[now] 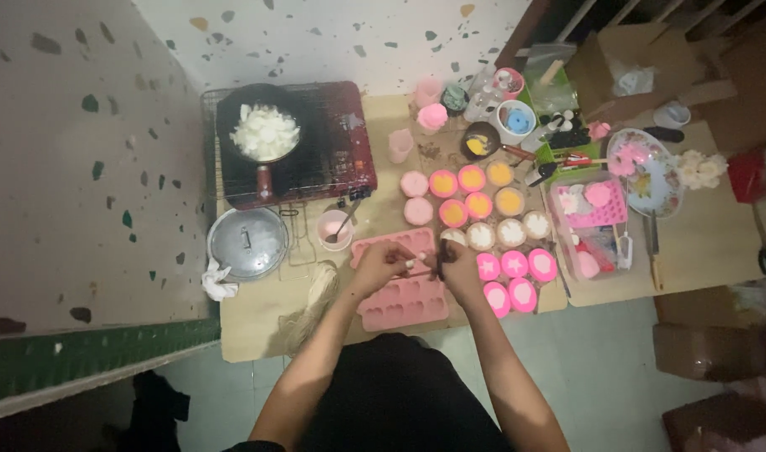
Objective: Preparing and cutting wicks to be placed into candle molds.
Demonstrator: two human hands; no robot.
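Both my hands meet over a pink silicone mould tray [404,303] at the front of a low wooden table [249,322]. My left hand [377,264] pinches one end of a thin pale strand or stick. My right hand [460,266] holds the other end with a small dark tool; what the tool is stays unclear. To the right of my hands stand several round pink moulds [514,264] with white shapes inside. Behind them stand moulds filled with yellow or orange wax [472,178].
A black pan of white wax chunks [266,132] sits on a red portable stove [337,142] at back left. A metal lid [247,243], a pink cup with a spoon [334,229], a bundle of string [316,297], a clear box of pink items [592,226] and cardboard boxes [626,54] surround the workspace.
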